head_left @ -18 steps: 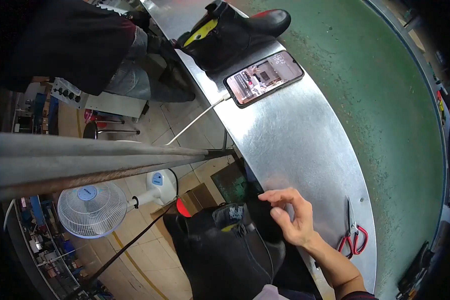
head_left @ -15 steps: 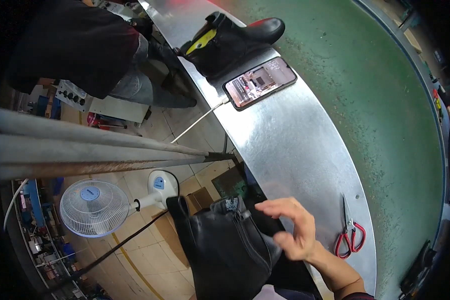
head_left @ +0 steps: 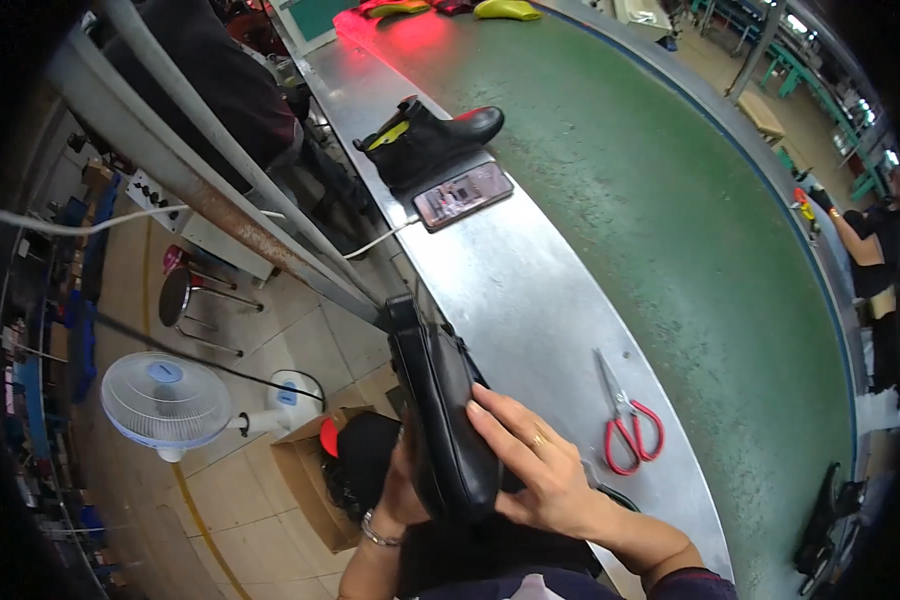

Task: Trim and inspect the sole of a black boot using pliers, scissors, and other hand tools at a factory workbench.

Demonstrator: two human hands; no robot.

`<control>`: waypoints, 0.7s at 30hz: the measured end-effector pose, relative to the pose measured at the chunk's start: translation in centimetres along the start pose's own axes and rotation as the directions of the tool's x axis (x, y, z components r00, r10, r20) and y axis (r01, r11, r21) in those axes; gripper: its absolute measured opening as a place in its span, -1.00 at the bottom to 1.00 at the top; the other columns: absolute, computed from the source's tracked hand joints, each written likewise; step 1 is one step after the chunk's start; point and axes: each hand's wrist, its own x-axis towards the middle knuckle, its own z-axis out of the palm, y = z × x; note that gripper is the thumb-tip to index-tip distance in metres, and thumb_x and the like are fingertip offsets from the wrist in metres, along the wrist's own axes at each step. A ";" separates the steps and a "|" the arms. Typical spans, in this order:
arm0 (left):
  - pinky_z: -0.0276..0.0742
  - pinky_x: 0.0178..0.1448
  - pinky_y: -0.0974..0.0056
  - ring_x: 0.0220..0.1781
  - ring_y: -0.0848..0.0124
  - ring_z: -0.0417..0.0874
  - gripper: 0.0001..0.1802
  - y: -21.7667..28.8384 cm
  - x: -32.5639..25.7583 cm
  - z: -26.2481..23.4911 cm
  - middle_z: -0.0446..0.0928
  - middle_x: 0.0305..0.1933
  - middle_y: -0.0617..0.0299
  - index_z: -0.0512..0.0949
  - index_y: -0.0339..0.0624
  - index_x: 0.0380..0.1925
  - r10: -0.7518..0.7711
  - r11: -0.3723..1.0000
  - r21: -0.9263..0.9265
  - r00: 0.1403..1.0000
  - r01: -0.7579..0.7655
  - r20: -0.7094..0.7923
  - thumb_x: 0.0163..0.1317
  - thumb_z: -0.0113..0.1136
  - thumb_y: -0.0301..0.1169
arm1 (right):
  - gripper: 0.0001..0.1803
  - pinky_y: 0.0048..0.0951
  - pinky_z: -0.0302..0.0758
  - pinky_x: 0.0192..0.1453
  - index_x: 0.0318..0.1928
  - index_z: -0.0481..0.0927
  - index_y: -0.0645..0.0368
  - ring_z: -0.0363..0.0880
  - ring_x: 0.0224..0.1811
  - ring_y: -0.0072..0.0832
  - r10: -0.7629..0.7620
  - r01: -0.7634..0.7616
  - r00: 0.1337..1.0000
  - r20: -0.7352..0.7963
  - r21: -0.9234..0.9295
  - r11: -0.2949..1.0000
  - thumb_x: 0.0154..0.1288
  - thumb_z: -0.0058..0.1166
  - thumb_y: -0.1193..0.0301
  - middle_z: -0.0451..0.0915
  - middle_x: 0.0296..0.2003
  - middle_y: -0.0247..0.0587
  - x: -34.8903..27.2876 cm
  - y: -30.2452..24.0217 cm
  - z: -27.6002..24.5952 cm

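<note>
A black leather boot [head_left: 455, 430] is held up between my two hands, over my lap at the table's near edge. My left hand [head_left: 402, 490], with a metal bracelet at the wrist, grips its left side; most of those fingers are hidden by the boot. Along its right side lie the fingers of my right hand [head_left: 540, 465], a ring on one of them, with the thumb lower down by the rounded end. To the right of that hand, scissors [head_left: 632, 432] with red handles rest on the metal table [head_left: 540, 320].
Farther up the table another black boot [head_left: 425, 145] lies on its side beside a phone [head_left: 462, 196] with a white cable. A green belt [head_left: 670, 270] runs along the right. Metal poles [head_left: 220, 200], a fan [head_left: 165, 400], a stool [head_left: 180, 295] and a cardboard box [head_left: 310, 480] occupy the left.
The boot has been raised and turned. My right hand, apart from it before, now lies against its side, and my left hand has come into view. The whole view has shifted.
</note>
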 end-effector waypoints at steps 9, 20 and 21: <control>0.22 0.43 0.20 0.46 0.11 0.22 0.05 -1.3 0.8 0.2 0.07 0.48 -0.12 -0.14 -0.28 0.46 0.154 0.983 0.083 0.983 -0.162 0.098 0.03 0.31 -0.58 | -0.12 -0.27 0.36 0.34 0.38 0.24 0.11 0.36 0.31 -0.13 -0.037 0.035 0.994 0.102 0.029 0.999 -0.02 0.28 0.57 0.30 0.33 -0.05 -2.2 0.6 -1.3; -0.05 0.55 0.17 0.57 0.21 -0.06 0.13 -2.8 -1.6 0.8 -0.09 0.55 0.00 -0.20 -0.22 0.47 0.188 0.982 -0.006 0.978 -0.189 0.090 0.07 0.40 -0.33 | -0.14 -0.27 0.43 0.28 0.33 0.34 0.10 0.42 0.27 -0.10 -0.013 0.014 1.000 -0.019 0.030 0.999 -0.08 0.32 0.60 0.36 0.29 -0.02 -5.5 -0.3 0.9; -0.06 0.55 0.17 0.57 0.21 -0.07 0.12 -2.9 -1.6 0.9 -0.10 0.55 0.00 -0.19 -0.23 0.47 0.184 0.982 -0.051 0.979 -0.180 0.089 0.08 0.39 -0.34 | -0.13 -0.27 0.43 0.28 0.33 0.33 0.10 0.42 0.26 -0.10 -0.021 0.021 0.999 -0.026 0.000 1.000 -0.10 0.33 0.58 0.36 0.28 -0.03 -5.6 -0.3 0.9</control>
